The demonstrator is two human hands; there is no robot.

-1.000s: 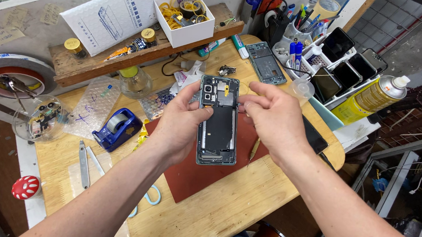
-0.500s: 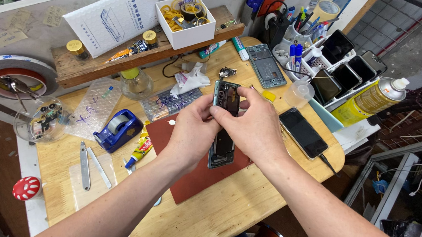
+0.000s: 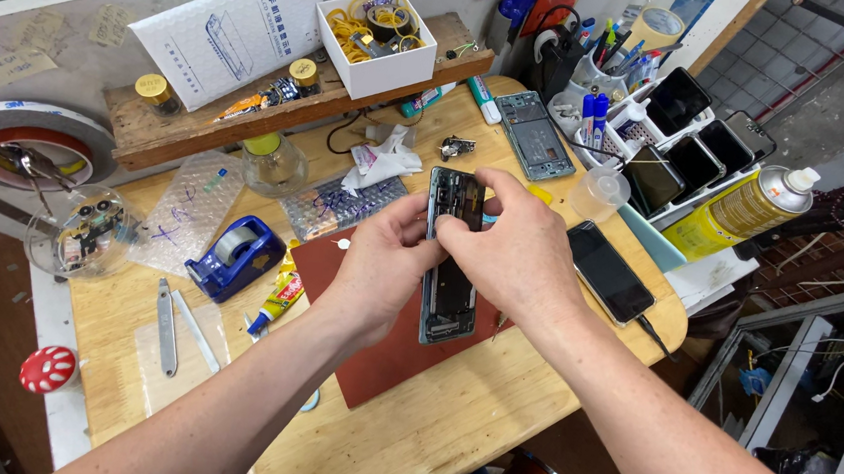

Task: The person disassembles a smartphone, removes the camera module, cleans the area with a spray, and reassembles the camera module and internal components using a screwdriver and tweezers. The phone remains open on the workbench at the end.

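Note:
An opened smartphone [image 3: 447, 309] with its back cover off lies upright in my grasp above a dark red work mat [image 3: 373, 354]. My left hand [image 3: 387, 259] grips its left edge near the middle. My right hand [image 3: 513, 249] covers the phone's right side, with the fingertips pressed on the upper part near the camera area. The phone's inner parts show at the top and bottom; its middle is hidden by my fingers.
A black phone [image 3: 607, 272] lies right of my hands. A blue tape dispenser [image 3: 237, 256], a glue tube [image 3: 278, 296] and metal pry tools [image 3: 166, 327] lie to the left. A yellow spray can [image 3: 740, 212], a phone frame [image 3: 535, 136], a pen holder [image 3: 600, 76] and a white box [image 3: 377, 38] stand behind.
My hands have closed in on the phone from spread positions at its sides. The right hand now presses the upper part, and the black phone on the right has come into sight.

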